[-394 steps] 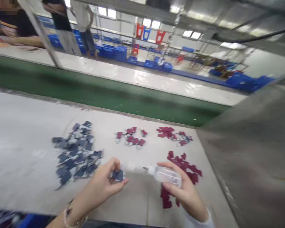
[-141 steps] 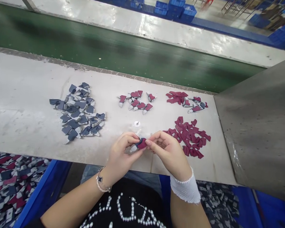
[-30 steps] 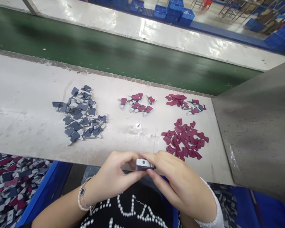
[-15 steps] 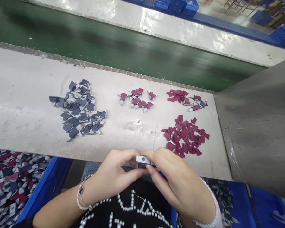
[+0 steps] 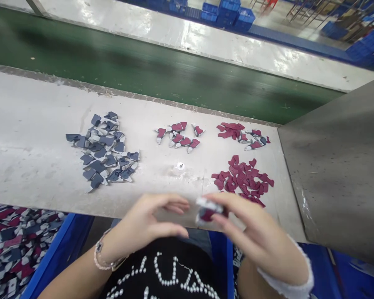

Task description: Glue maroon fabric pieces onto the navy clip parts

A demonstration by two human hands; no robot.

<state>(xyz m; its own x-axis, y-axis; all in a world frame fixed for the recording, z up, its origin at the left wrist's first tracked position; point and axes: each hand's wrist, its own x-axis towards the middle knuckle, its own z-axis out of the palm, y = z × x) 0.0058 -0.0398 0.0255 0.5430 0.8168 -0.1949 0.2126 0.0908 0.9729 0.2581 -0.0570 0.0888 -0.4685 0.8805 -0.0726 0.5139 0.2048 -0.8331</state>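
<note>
At six o'clock on the tabletop [image 5: 34,137], the right hand [image 5: 258,236] pinches a blurred maroon-and-white fabric piece [image 5: 209,211], the left hand [image 5: 146,220] spread open and empty, maroon cutouts [image 5: 241,178] at one o'clock.

Four piles of cut pieces on a work bench [image 5: 28,124], with a conveyor belt [image 5: 143,70] behind it.

Around a small round object [image 5: 179,169] on the bench, one pile [image 5: 104,151] lies at nine o'clock, one pile [image 5: 177,135] at twelve, one pile [image 5: 241,135] at two and one pile [image 5: 243,178] at three. A metal panel [image 5: 333,166] stands at the bench's right end, and a crate [image 5: 57,249] full of pieces sits below the bench's near edge, at about eight o'clock.
</note>
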